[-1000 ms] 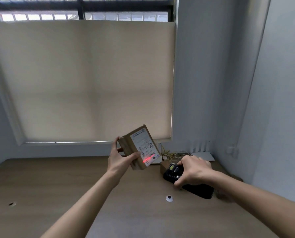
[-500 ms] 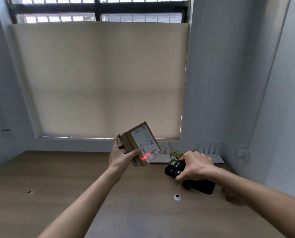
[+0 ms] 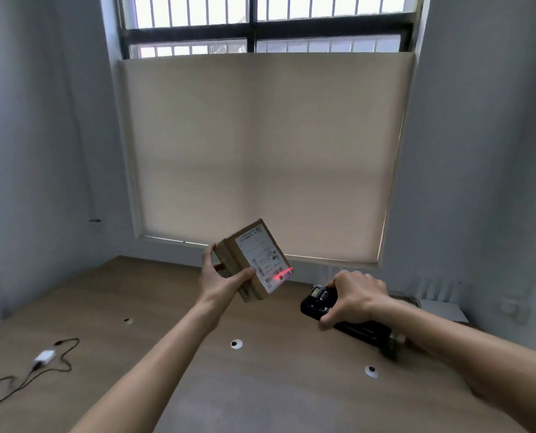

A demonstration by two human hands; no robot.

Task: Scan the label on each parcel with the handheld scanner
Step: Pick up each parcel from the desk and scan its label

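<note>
My left hand [image 3: 221, 278] grips a small brown cardboard parcel [image 3: 234, 264] and holds it up above the table, tilted, with its white label [image 3: 262, 257] facing right. A red scan line falls across the barcode at the label's lower right corner. To the right and lower, my right hand [image 3: 352, 300] grips a black handheld scanner [image 3: 315, 303] whose head points at the label. The scanner's handle runs back under my wrist.
A wooden table [image 3: 260, 385] with small round holes [image 3: 236, 344] spreads below. A white charger with a black cable [image 3: 43, 357] lies at the left. White flat items and cables [image 3: 441, 307] sit at the back right by the wall. A blind-covered window is behind.
The view has swung right and upward, so the hands now appear more central. The red line has shifted further toward the label's right edge. Both grips are unchanged.
</note>
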